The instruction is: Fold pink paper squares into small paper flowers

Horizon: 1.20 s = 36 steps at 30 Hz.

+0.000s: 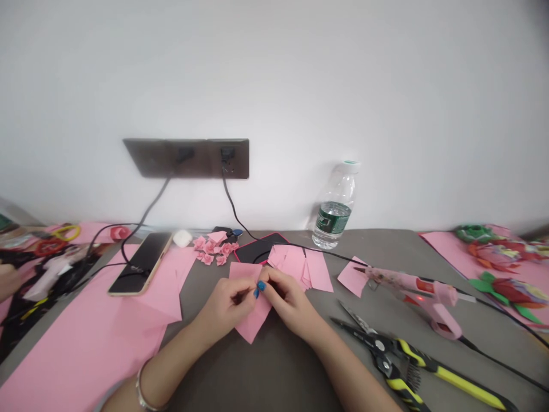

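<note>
Both of my hands meet over a small pink paper square (251, 320) lying on the grey table (386, 257). My left hand (225, 306) pinches the paper's upper middle with closed fingers. My right hand (291, 300), with blue-painted nails, is closed on the same spot from the other side. Just behind my hands lies a fanned stack of pink paper squares (300, 266). Several small folded pink paper flowers (214, 249) sit further back.
A large pink sheet (86, 343) with a phone (141, 263) on it lies at left. A pink glue gun (412, 289) and yellow-handled pliers (412, 363) lie at right. A water bottle (337, 209) stands by the wall. Paper flowers (501, 269) fill the far right. Another person's hand (6, 280) shows at the left edge.
</note>
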Motion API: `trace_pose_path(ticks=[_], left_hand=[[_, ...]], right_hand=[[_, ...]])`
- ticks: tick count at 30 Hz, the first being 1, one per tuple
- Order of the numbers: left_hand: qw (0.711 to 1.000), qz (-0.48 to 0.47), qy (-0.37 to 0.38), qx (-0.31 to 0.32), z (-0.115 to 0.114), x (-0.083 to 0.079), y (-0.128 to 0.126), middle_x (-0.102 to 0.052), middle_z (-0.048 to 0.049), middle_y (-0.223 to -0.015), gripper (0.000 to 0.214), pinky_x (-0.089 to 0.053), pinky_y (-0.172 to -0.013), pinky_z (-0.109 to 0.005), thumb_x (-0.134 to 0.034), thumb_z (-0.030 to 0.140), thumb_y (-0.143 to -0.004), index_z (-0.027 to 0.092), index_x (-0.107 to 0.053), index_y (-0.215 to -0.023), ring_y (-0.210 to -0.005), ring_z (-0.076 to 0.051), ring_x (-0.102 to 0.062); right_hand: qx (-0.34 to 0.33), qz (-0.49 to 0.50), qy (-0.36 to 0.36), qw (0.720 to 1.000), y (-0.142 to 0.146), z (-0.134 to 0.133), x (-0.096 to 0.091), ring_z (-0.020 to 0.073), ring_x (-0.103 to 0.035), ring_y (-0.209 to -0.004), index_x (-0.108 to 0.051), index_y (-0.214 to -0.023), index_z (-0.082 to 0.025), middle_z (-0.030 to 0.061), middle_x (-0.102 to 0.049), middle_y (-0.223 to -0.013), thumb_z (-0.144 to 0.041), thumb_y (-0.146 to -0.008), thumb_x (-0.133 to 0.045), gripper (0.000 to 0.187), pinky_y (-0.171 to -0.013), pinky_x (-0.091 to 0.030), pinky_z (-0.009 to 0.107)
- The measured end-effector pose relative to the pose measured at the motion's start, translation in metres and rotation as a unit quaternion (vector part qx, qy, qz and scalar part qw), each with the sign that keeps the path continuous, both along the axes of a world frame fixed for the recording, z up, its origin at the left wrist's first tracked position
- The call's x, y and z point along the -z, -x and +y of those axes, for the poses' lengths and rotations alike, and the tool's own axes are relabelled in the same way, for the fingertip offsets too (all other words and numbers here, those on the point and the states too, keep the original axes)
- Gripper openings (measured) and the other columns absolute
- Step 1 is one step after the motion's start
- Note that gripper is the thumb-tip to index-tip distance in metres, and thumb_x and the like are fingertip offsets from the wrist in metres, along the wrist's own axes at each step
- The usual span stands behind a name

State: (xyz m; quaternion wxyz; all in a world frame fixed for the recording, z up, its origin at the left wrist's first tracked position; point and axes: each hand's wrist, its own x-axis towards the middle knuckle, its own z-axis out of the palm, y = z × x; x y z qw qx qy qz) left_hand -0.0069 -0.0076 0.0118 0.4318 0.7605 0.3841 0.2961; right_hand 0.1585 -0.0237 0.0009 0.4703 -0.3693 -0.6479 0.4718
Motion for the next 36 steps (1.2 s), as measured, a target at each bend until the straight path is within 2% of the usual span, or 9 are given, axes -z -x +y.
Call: trace_pose_path(ticks=[4,7,10,14,18,21,27,36], left_hand=[[1.0,-0.013,0.001,-0.006,0.002,-0.004,-0.001,-0.024,0.0067,-0.054,0.027,-0.017,-0.048,-0.024,-0.042,0.021,-0.081,0.02,-0.03,-0.057,-0.05,-0.009,-0.024],[1.0,-0.005,0.002,-0.006,0.002,-0.008,0.0,-0.025,0.0068,-0.052,0.026,-0.018,-0.048,-0.024,-0.042,0.019,-0.079,0.02,-0.029,-0.056,-0.05,-0.009,-0.025],[1.0,0.003,0.006,-0.011,0.003,-0.01,0.0,-0.026,0.0068,-0.051,0.027,-0.018,-0.049,-0.024,-0.043,0.019,-0.078,0.021,-0.029,-0.055,-0.049,-0.009,-0.025],[1.0,-0.003,0.006,-0.024,0.003,-0.009,0.001,-0.026,0.0066,-0.051,0.028,-0.019,-0.049,-0.024,-0.042,0.021,-0.079,0.021,-0.03,-0.055,-0.05,-0.009,-0.026],[1.0,-0.009,0.008,-0.024,0.002,-0.009,0.001,-0.028,0.0067,-0.051,0.027,-0.02,-0.048,-0.024,-0.042,0.021,-0.08,0.021,-0.032,-0.055,-0.049,-0.009,-0.027],[1.0,-0.009,0.013,-0.024,0.002,-0.009,0.001,-0.028,0.007,-0.052,0.025,-0.02,-0.048,-0.024,-0.042,0.022,-0.08,0.02,-0.034,-0.056,-0.049,-0.009,-0.027],[1.0,-0.003,0.01,-0.019,0.004,-0.007,0.002,-0.029,0.0072,-0.052,0.029,-0.02,-0.048,-0.023,-0.043,0.026,-0.084,0.02,-0.034,-0.056,-0.049,-0.009,-0.027],[1.0,-0.001,0.014,-0.022,0.005,-0.008,0.001,-0.03,0.0073,-0.052,0.03,-0.02,-0.047,-0.023,-0.043,0.027,-0.086,0.02,-0.035,-0.058,-0.049,-0.009,-0.027]], right_hand=[[0.055,-0.004,-0.048,0.997,0.0,0.001,-0.001,0.0147,-0.041,-0.065,-0.047,-0.075,-0.021,-0.0014,-0.044,-0.071,-0.03,-0.096,-0.044,0.024,-0.061,-0.033,0.027],[0.14,0.021,-0.064,0.988,-0.005,0.004,-0.001,0.0142,-0.037,-0.062,-0.044,-0.074,-0.022,-0.0034,-0.038,-0.068,-0.03,-0.097,-0.042,0.025,-0.058,-0.031,0.026],[0.163,0.024,-0.076,0.983,-0.009,0.007,0.001,0.0141,-0.037,-0.061,-0.045,-0.074,-0.021,-0.0034,-0.038,-0.068,-0.032,-0.097,-0.042,0.025,-0.058,-0.03,0.026],[0.153,0.032,-0.056,0.986,-0.01,0.007,0.001,0.0145,-0.038,-0.062,-0.046,-0.074,-0.021,-0.0029,-0.039,-0.068,-0.037,-0.096,-0.044,0.028,-0.058,-0.031,0.026],[0.097,0.034,-0.02,0.995,-0.009,0.006,-0.001,0.0146,-0.039,-0.063,-0.047,-0.073,-0.021,-0.0023,-0.041,-0.068,-0.04,-0.095,-0.047,0.03,-0.059,-0.033,0.027],[0.067,0.034,-0.005,0.997,-0.008,0.005,-0.002,0.0159,-0.045,-0.068,-0.053,-0.076,-0.019,-0.0003,-0.048,-0.072,-0.038,-0.092,-0.054,0.025,-0.063,-0.036,0.027],[0.094,0.075,-0.005,0.993,-0.003,0.006,0.002,0.0162,-0.047,-0.07,-0.056,-0.078,-0.019,0.0008,-0.052,-0.074,-0.039,-0.091,-0.054,0.025,-0.065,-0.038,0.027],[0.118,0.079,0.0,0.99,-0.001,0.006,0.001,0.0154,-0.045,-0.066,-0.054,-0.074,-0.019,-0.0002,-0.049,-0.07,-0.044,-0.09,-0.054,0.029,-0.062,-0.038,0.027]])
